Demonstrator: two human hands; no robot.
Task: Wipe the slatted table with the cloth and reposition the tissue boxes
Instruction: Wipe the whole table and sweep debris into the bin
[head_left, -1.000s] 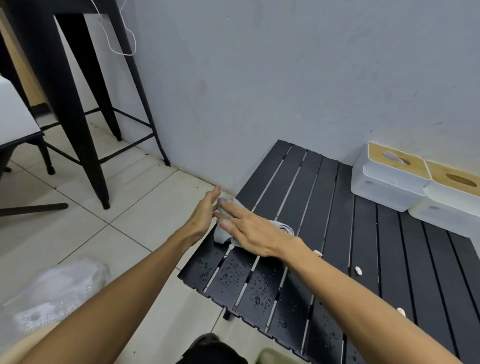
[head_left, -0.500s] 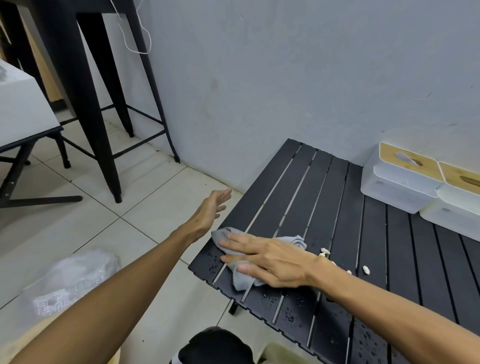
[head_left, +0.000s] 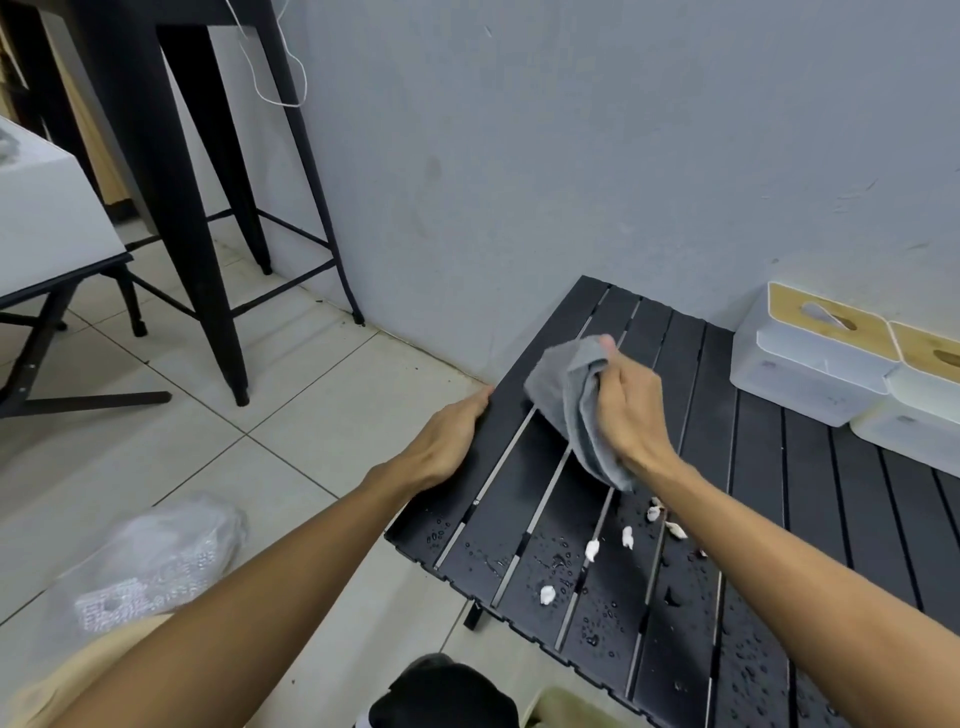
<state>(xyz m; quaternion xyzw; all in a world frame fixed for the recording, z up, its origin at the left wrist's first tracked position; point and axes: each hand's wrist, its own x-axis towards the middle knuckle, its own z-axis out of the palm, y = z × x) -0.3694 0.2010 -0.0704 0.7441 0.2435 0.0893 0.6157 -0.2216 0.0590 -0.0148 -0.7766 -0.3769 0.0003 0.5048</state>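
The low black slatted table (head_left: 831, 499) stands against the grey wall, its near part dotted with water drops and several small white crumbs (head_left: 592, 550). My right hand (head_left: 626, 410) grips a grey cloth (head_left: 563, 387) and holds it lifted just above the slats near the table's left side. My left hand (head_left: 447, 441) rests on the table's left edge with fingers laid along it. Two white tissue boxes with wooden lids sit at the back right: one (head_left: 810, 353) next to the wall, the other (head_left: 924, 395) at the frame's edge.
A tall black metal stool (head_left: 208, 249) stands on the tiled floor to the left, with a white cord hanging near it. A white-topped table (head_left: 47, 228) is at far left. A clear plastic bag (head_left: 156, 561) lies on the floor near my left arm.
My right hand went from pressing the cloth flat on the slats to gripping it bunched and lifting it. My left hand came down onto the table's left edge.
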